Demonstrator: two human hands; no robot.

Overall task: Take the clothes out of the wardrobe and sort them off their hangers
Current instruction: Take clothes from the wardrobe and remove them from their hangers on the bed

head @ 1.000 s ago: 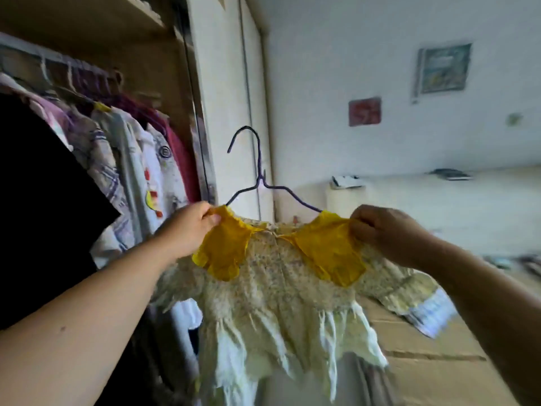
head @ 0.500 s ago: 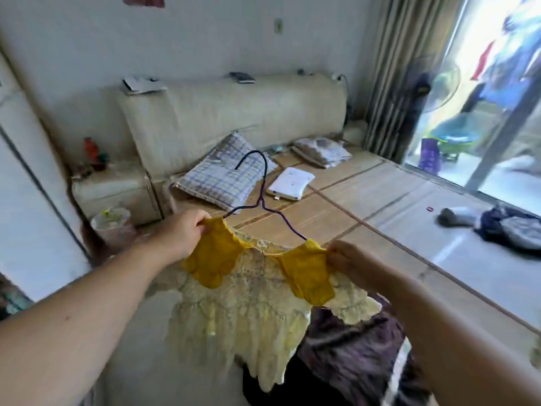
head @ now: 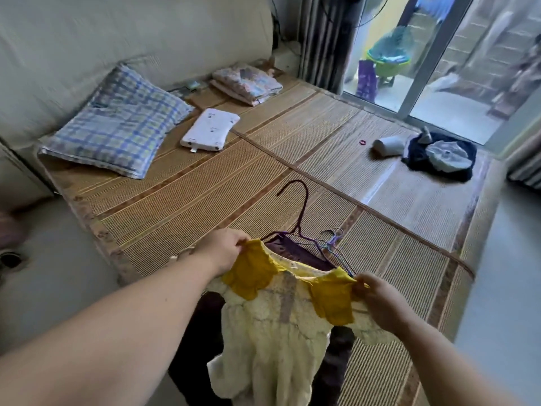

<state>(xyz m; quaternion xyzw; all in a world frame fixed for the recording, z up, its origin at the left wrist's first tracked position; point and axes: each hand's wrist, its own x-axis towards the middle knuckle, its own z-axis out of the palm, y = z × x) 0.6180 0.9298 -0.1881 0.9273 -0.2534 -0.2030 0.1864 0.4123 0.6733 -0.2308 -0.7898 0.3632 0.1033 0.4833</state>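
Turned away from the wardrobe. The pale yellow frilled dress with mustard collar now hangs over the woven-mat bed. Left hand pinches one shoulder, right hand pinches the other. The purple wire hanger is still inside the neck. Just beyond the hands lie a dark purple garment and loose wire hangers. Judgement: unhanging comes next.

Pale yellow dress with mustard collar, purple hanger, blue-plaid pillow.

Bare to the frame's edge: left forearm and right forearm, broad and smooth. Bare-skinned too at the wrists, left hand and right hand.
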